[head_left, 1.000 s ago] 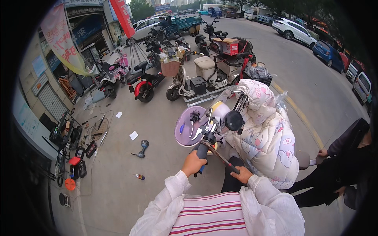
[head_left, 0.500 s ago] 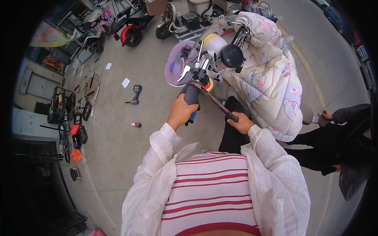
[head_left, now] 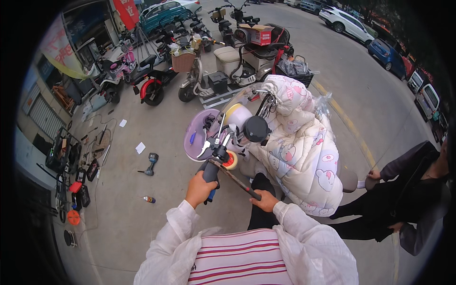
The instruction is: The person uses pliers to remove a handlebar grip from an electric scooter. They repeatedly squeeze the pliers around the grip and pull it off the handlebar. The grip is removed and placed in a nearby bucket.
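Observation:
My left hand [head_left: 198,189] is wrapped around the black handlebar grip [head_left: 211,172] of a scooter. Something blue shows below that hand, too hidden to name. In my right hand [head_left: 267,201] is the dark handle of a long slim tool [head_left: 236,180] with a worn reddish-brown shaft. Its far end meets the handlebar at the inner end of the grip, beside the silver brake lever [head_left: 207,148]. A round black mirror [head_left: 256,128] stands to the right. The scooter wears a padded cream cover [head_left: 304,156] with cartoon prints.
A lilac basin [head_left: 188,151] is beyond the handlebar. On the floor at left lie a cordless drill [head_left: 151,164], a small can [head_left: 149,199] and scattered tools. A person in black [head_left: 403,190] stands at right. Parked scooters [head_left: 153,92] and cars line the far side.
My view has tilted up, so more of the parked vehicles shows and the scooter sits lower in the picture. Both hands keep their holds; the tool is still against the handlebar.

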Available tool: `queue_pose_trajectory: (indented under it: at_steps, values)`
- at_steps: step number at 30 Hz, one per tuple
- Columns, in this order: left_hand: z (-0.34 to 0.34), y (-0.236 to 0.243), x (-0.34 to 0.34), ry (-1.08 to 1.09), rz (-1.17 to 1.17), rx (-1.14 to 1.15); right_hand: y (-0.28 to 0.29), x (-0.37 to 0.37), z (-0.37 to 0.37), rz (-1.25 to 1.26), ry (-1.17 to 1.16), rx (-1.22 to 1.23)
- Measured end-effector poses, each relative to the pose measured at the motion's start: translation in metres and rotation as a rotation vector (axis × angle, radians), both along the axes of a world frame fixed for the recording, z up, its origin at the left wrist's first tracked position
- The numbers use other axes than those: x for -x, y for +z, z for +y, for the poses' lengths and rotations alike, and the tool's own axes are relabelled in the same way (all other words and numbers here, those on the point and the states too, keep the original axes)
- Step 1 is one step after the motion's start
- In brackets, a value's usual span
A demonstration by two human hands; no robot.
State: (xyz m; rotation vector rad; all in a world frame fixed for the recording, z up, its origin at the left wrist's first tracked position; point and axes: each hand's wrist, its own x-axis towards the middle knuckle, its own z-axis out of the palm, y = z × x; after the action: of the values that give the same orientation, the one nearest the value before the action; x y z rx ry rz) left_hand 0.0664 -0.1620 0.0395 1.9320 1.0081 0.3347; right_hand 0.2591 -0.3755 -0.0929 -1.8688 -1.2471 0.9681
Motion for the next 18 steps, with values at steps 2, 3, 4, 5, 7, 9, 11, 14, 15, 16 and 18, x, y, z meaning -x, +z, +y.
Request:
queue_pose_trajectory:
  at_steps: [2, 3, 4, 5, 7, 9, 11, 14, 15, 16, 18]
  values:
    - [-0.001, -0.002, 0.000, 0.004, 0.013, -0.002, 0.000, 0.000, -0.002, 0.012, -0.007, -0.007]
    - [-0.001, -0.002, 0.000, 0.006, 0.022, -0.004, -0.001, 0.001, -0.003, 0.021, -0.010, -0.012]
    - [-0.002, -0.002, 0.000, 0.002, 0.022, -0.011, -0.003, 0.001, -0.003, 0.024, -0.011, -0.019]
    - [-0.001, 0.000, 0.000, -0.002, 0.022, -0.017, -0.006, 0.000, -0.002, 0.028, -0.013, -0.027]
    - [0.001, -0.005, 0.000, -0.006, 0.011, -0.015, -0.011, 0.000, -0.002, 0.057, -0.017, -0.032]
    - [-0.002, -0.004, 0.000, 0.014, -0.004, -0.014, -0.012, 0.000, -0.003, 0.036, -0.019, -0.032]
    - [-0.001, -0.003, -0.001, 0.017, -0.037, -0.014, -0.009, -0.001, 0.000, 0.021, -0.012, -0.061]
    - [0.001, -0.012, 0.001, -0.006, -0.089, -0.005, -0.009, 0.002, 0.000, 0.010, -0.010, -0.108]
    - [0.004, -0.012, 0.001, -0.009, -0.089, -0.018, -0.013, 0.001, -0.001, -0.008, -0.014, -0.120]
    - [0.001, -0.006, 0.002, 0.000, -0.062, -0.001, -0.008, 0.004, 0.001, 0.009, -0.023, -0.098]
    - [0.001, -0.011, -0.002, -0.008, -0.042, -0.021, -0.003, 0.003, -0.001, 0.006, -0.059, -0.010]
